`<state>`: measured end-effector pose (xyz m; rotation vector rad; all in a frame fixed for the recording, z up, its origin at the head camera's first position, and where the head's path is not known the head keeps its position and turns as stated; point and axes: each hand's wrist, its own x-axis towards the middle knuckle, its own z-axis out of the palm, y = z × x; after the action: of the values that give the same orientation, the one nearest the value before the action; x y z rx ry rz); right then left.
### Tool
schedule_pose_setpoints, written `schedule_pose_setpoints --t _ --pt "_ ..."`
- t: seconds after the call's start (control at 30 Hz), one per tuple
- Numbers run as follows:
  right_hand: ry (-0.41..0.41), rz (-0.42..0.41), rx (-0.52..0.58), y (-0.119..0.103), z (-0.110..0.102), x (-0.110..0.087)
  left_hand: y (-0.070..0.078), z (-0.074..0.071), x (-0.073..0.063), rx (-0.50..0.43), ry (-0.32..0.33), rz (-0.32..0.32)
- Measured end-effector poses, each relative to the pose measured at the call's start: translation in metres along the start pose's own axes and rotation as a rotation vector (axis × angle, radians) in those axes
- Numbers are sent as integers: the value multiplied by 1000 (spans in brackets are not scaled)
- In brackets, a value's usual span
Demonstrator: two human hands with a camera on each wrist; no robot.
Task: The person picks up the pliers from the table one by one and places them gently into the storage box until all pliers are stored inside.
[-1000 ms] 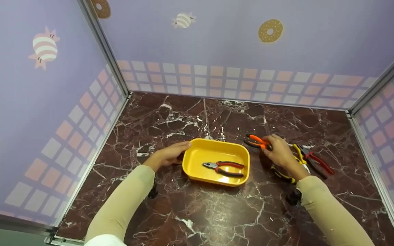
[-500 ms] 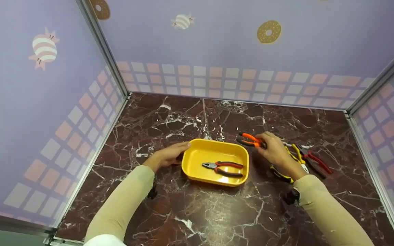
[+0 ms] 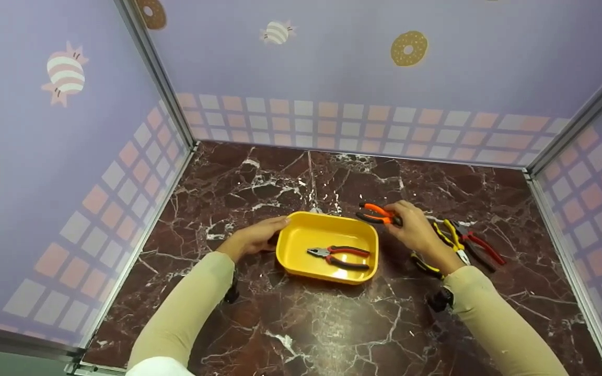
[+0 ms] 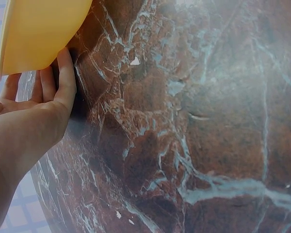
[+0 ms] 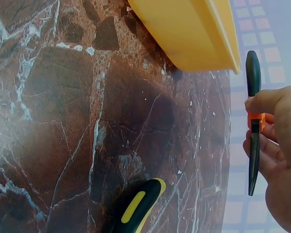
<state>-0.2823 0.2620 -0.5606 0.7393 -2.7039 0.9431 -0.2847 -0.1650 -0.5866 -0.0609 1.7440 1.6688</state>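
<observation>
My left hand (image 3: 254, 237) holds a yellow plastic bin (image 3: 293, 215) at its left end. In the left wrist view the thumb lies at one side of the bin wall (image 4: 43, 34) and the fingers bend against the other. Inside the bin lies a pair of red-and-black pliers (image 3: 340, 256), jaws to the left. My right hand (image 3: 413, 227) pinches orange-and-black pliers (image 3: 379, 215) near the middle, above the bin's right rim, handles pointing left. Edge-on in the right wrist view, these pliers (image 5: 253, 121) sit between thumb and fingers, apart from the bin.
Right of the right hand lie yellow-and-black pliers (image 3: 455, 237) and red-and-black pliers (image 3: 481, 248). Another yellow-and-black handle (image 3: 426, 265) shows partly under the right forearm. Patterned panels (image 3: 332, 68) stand at the back and sides of the dark marbled surface (image 3: 301, 324).
My right hand has moved left with the orange-and-black pliers, away from the other pliers and up to the bin's right rim. The left hand stays on the bin.
</observation>
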Motion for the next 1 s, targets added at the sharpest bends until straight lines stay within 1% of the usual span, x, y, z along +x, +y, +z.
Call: schedule_pose_setpoints --t 0.37,0.73,1.0 --pt "7 -12 6 -8 -1 3 2 -3 1 13 9 -7" --pt "-6 -12 -3 -14 5 4 -2 -2 -1 5 -8 -3" --pt "-6 -32 5 -18 8 5 0 0 -1 3 5 -2"
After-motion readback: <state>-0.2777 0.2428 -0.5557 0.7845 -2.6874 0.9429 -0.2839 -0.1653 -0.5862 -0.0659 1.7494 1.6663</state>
